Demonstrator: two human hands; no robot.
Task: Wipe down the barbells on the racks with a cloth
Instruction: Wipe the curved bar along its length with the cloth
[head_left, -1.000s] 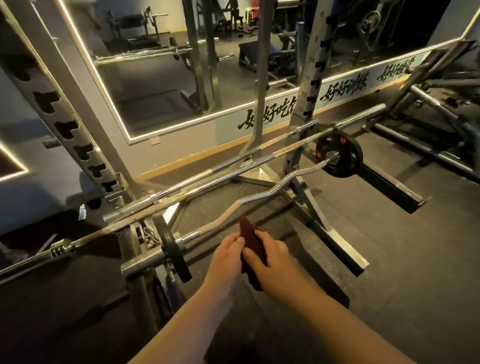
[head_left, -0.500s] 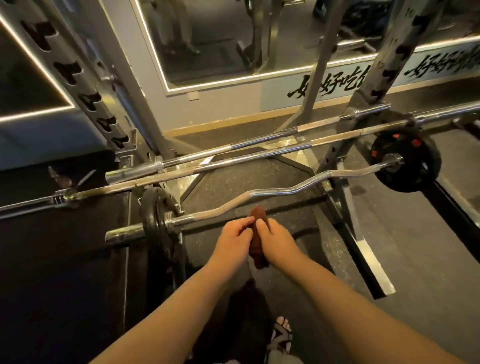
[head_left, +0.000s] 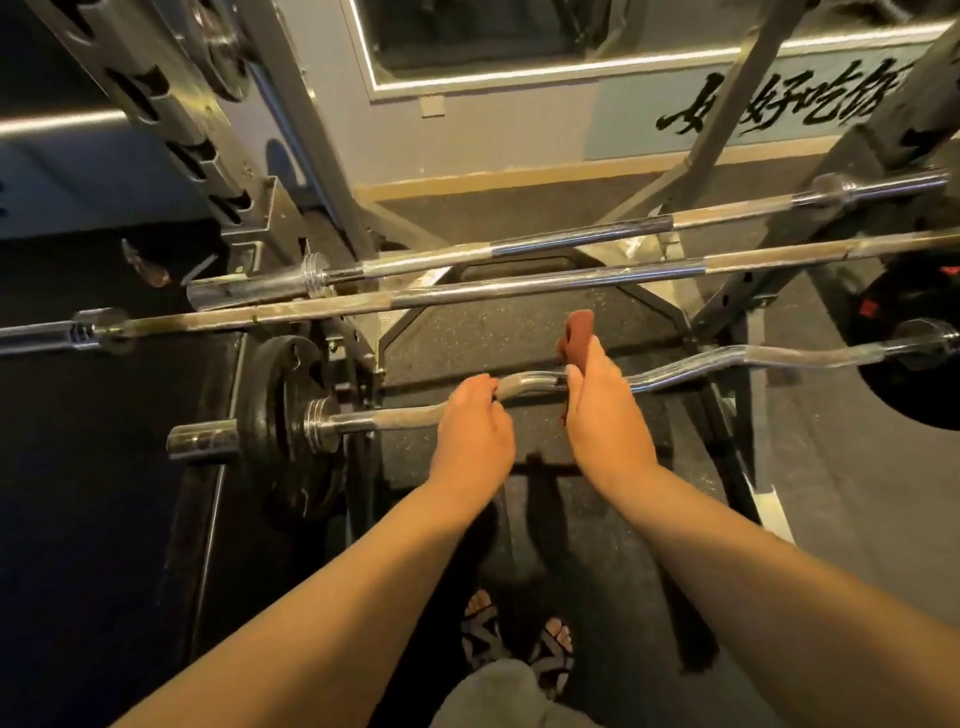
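A chrome curl bar (head_left: 691, 366) with wavy bends lies across the rack in front of me, a black plate (head_left: 283, 415) on its left sleeve and another plate (head_left: 914, 332) at the right. My right hand (head_left: 605, 415) holds a reddish-brown cloth (head_left: 576, 335) upright at the bar's middle bend. My left hand (head_left: 475, 431) has its fingers curled over the bar just left of the cloth. Behind it run two straight barbells, the nearer barbell (head_left: 519, 291) and the farther barbell (head_left: 571, 236).
The rack's notched upright (head_left: 171, 119) rises at the left and a dark upright (head_left: 862, 171) at the right. A mirrored wall (head_left: 519, 114) with black lettering is behind. The floor is dark rubber matting (head_left: 857, 493). My sandalled feet (head_left: 519, 644) are below.
The view has tipped down and come closer to the curl bar. My hands have parted: the left went onto the bar, while the right lifted the cloth up at the bar.
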